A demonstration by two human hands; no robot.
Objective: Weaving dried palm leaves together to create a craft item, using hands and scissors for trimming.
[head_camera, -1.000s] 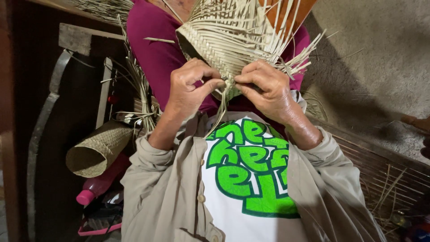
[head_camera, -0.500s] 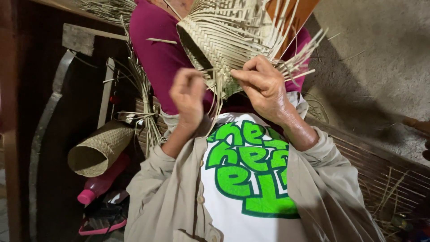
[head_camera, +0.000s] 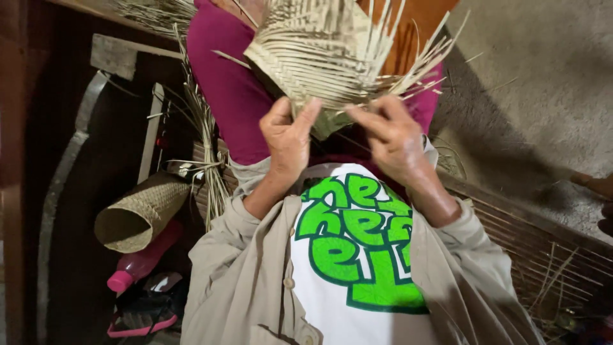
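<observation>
A half-woven basket of pale straw strips (head_camera: 325, 57) rests over my lap, its loose ends fanning out to the right. My left hand (head_camera: 290, 137) holds its lower edge with thumb and fingers pinching the weave. To the right, my right hand (head_camera: 389, 134) grips the same edge, fingers closed on loose strips. Both hands sit close together just below the basket, above my white shirt with a green print.
A finished woven straw cone (head_camera: 137, 211) lies at the left, with a pink bottle (head_camera: 137, 265) beneath it. Bundled straw strips (head_camera: 201, 121) hang beside my leg. A slatted mat (head_camera: 543, 249) lies at the right, and grey floor (head_camera: 549, 76) lies beyond.
The basket has been turned, so its open mouth no longer faces me. My left hand let go, then took hold of the lower edge again. My right hand shifted slightly right.
</observation>
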